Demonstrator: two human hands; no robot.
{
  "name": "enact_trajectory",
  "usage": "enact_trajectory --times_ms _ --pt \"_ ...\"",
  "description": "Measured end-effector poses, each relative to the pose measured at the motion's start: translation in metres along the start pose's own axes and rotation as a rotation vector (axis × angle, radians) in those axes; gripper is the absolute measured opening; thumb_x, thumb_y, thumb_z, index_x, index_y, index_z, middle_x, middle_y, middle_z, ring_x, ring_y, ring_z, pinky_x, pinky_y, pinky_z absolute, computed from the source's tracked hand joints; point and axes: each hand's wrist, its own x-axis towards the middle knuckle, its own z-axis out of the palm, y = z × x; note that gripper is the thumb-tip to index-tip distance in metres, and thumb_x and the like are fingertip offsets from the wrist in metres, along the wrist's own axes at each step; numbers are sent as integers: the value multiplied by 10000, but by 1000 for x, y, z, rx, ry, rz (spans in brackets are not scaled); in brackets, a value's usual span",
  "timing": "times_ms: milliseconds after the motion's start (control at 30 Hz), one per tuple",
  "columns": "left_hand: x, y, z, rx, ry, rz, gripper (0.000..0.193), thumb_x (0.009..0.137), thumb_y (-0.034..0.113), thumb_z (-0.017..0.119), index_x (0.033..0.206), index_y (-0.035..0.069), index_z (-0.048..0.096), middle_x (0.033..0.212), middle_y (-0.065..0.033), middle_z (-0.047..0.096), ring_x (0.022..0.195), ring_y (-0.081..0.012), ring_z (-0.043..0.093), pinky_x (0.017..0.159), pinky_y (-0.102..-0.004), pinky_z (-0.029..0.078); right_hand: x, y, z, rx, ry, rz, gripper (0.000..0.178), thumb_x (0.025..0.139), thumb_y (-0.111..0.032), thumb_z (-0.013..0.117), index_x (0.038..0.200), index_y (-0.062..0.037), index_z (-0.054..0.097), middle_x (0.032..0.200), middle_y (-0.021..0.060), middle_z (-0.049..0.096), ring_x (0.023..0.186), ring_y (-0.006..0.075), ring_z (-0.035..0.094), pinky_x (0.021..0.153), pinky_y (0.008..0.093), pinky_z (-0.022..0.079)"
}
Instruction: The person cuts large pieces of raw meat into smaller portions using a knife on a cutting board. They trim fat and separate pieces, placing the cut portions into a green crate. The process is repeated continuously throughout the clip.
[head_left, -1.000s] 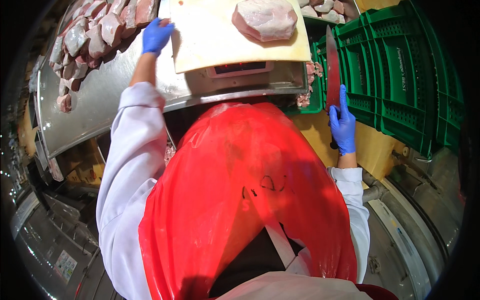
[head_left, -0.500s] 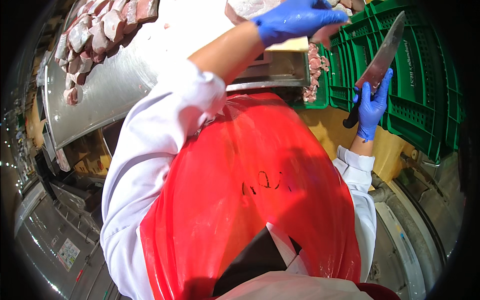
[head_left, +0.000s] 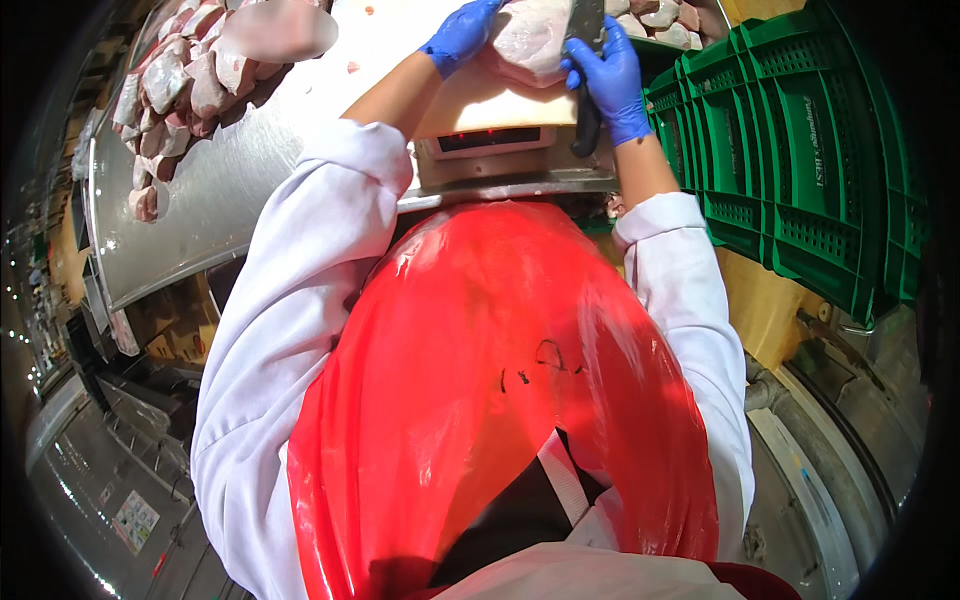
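A large pale-pink piece of raw meat (head_left: 528, 42) lies on a white cutting board (head_left: 470, 108) at the top centre. My left hand (head_left: 462, 38), in a blue glove, grips the meat's left side, its fingertips partly cut off by the upper edge of the view. In my right hand (head_left: 612, 88), also blue-gloved, is a knife (head_left: 588, 125). Its black handle points toward me, and the blade stands over the right side of the meat. Whether the edge is cutting in, I cannot tell. The tip is out of view.
Several cut meat pieces (head_left: 205, 75) are heaped at the left on a steel table (head_left: 200, 210). More chunks (head_left: 668, 15) lie beyond my right hand. Green crates (head_left: 790, 140) stand at the right. A scale display (head_left: 495, 140) sits below the board's near edge.
My right hand has brought the knife left from in front of the crates to the meat. My left hand has moved left and down from the upper right to the meat's left side.
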Motion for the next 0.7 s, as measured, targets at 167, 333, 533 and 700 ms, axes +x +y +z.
enact_trajectory --times_ms 167,333,533,700 --pt "-34 -87 -50 -738 362 -38 582 1091 404 267 1544 45 333 1598 -146 328 1491 -229 267 1235 -370 176 -6 -93 70 -622 72 1 604 850 -94 539 1430 42 445 881 245 702 670 302 705 623 372 565" --pt "-33 -69 -89 -714 484 -56 597 1094 425 289 1492 -8 393 1506 -162 455 1420 -260 394 1184 -412 292 -15 -69 114 -1494 169 -703 726 897 -241 609 1497 65 341 1266 378 556 1117 478 604 1006 493 463" --pt "-29 -76 -100 -671 612 -88 507 1076 402 390 1321 -5 568 1224 -154 645 1121 -235 614 933 -391 504 -88 -62 137 -1447 -125 100 797 909 -84 519 1607 -153 140 708 234 648 603 421 636 550 522 512" --pt "-24 -38 -90 -552 682 -108 247 1009 239 573 1082 9 625 867 -67 644 826 -143 624 732 -305 528 -164 -89 136 -1490 -232 439 835 878 -63 552 1609 -204 175 750 236 660 622 416 641 568 524 509"
